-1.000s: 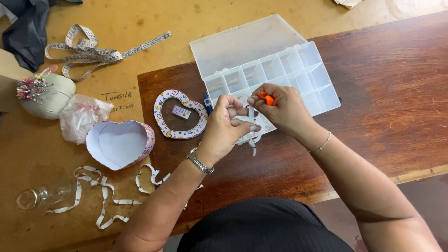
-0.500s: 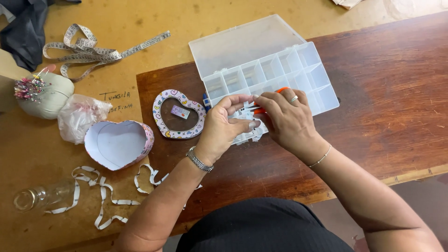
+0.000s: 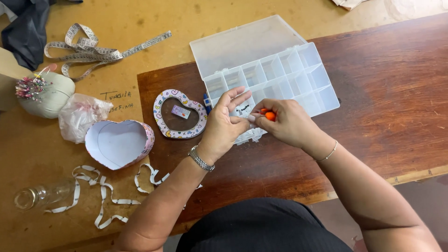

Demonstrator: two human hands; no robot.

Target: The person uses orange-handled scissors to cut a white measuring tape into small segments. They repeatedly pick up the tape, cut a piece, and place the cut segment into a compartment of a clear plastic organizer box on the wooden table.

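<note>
My right hand (image 3: 291,125) pinches a small orange object (image 3: 269,115) just above the front row of a clear plastic compartment box (image 3: 303,74) on the dark wooden table (image 3: 396,107). My left hand (image 3: 223,127) meets it from the left. Its thumb and forefinger close on the same object's end and its other fingers are spread upward. Something small and white (image 3: 249,136) shows beneath the hands; what it is cannot be told. The box's lid (image 3: 242,44) lies open behind.
A heart-shaped tin (image 3: 163,105) with a small packet inside sits left of the hands, its lid (image 3: 119,142) upturned beside it. Farther left are a pincushion (image 3: 44,93), a plastic bag (image 3: 81,114), a tape measure (image 3: 93,46), white ribbon (image 3: 102,198), a glass bottle (image 3: 39,196) and dark cloth (image 3: 25,28).
Both hands have stayed together at the box's front edge. My left hand's fingers have spread open upward, and the orange object shows again between the fingertips.
</note>
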